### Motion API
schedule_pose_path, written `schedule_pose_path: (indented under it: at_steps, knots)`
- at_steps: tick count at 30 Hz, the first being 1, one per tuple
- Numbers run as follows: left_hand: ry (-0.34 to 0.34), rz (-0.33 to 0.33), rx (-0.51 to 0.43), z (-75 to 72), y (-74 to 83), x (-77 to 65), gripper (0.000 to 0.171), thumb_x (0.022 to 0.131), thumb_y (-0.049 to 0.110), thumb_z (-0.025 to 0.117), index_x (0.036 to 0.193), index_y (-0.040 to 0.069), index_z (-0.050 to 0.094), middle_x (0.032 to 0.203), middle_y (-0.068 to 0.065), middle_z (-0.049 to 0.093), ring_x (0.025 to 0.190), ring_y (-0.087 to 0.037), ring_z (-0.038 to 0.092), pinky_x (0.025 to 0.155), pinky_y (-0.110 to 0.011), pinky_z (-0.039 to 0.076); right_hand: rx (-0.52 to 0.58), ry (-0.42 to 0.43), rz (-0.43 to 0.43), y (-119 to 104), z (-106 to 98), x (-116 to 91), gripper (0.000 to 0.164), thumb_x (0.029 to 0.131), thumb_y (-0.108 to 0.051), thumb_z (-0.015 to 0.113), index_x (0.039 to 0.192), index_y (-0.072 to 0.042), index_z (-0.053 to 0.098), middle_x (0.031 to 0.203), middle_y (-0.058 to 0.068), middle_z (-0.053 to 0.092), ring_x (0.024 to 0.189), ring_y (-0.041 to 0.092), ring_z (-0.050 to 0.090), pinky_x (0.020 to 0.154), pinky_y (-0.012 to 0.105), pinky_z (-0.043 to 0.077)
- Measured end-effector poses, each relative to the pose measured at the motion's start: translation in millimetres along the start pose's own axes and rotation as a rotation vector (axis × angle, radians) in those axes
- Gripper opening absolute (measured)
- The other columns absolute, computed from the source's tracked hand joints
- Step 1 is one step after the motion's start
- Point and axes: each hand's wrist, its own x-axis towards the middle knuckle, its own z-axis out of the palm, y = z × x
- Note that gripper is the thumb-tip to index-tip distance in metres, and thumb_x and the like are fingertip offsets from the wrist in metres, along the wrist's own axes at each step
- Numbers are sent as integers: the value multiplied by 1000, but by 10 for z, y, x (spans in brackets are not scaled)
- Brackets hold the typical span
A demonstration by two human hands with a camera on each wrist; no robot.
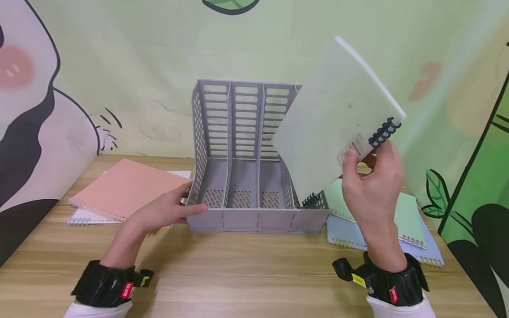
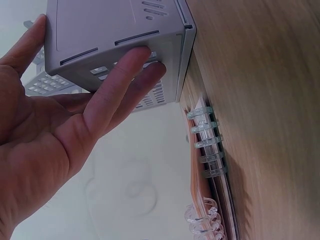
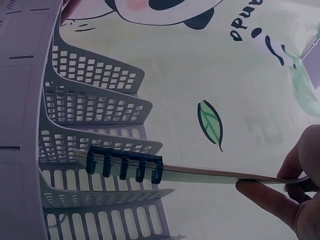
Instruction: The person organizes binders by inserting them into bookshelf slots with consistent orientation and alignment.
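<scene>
A grey file rack (image 1: pixel 256 221) with upright dividers stands mid-table. My left hand (image 1: pixel 167 207) holds its left front corner, thumb over the front edge; in the left wrist view the fingers (image 2: pixel 117 90) lie against the perforated side. On the right, my right hand (image 1: pixel 374 181) pinches a pale notebook (image 1: pixel 326 119) beside its dark ring binding, thumb on the cover by a small label. The notebook tilts, its lower corner inside the rack's rightmost compartment. In the right wrist view, dark binding rings (image 3: pixel 125 165) at its far end sit among the dividers.
Left of the rack, a pink notebook (image 1: pixel 127 187) lies on a white spiral notebook (image 1: pixel 81 218). To the right, a green notebook (image 1: pixel 409 218) overlaps a blue one (image 1: pixel 431 251). A printed cloth (image 1: pixel 147 88) hangs behind the wooden table (image 1: pixel 238 274).
</scene>
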Motion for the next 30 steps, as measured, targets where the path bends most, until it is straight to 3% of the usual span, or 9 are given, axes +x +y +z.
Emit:
schedule_pose_path:
  at_steps: [10,16,26,30]
  knots:
    - [0,10,9,-1,16,-10,88,94,33,69,157,6,13,142,-26,35,117,-36,54,81,-37,54,11,-49,-16,90,220,-53,44,91,5,58,134,1,53,118,11,57,94,24,64,68,13,49]
    - [-6,23,3,-4,18,-16,90,94,33,69,158,6,11,144,-27,33,118,-37,53,82,-37,54,-9,-80,5,134,365,-79,42,90,5,56,131,3,54,112,14,56,91,26,63,71,15,48]
    - [-7,7,-7,-3,9,16,88,94,32,69,158,8,13,145,-25,33,119,-36,54,83,-37,53,-50,-154,39,315,546,-187,38,89,5,56,127,8,54,111,19,56,89,25,60,71,27,50]
    - [-5,6,-3,-2,4,12,85,96,28,67,157,6,13,144,-25,34,119,-36,54,83,-37,53,-67,-191,60,375,594,-225,40,90,4,56,130,8,52,112,19,56,88,24,58,69,26,49]
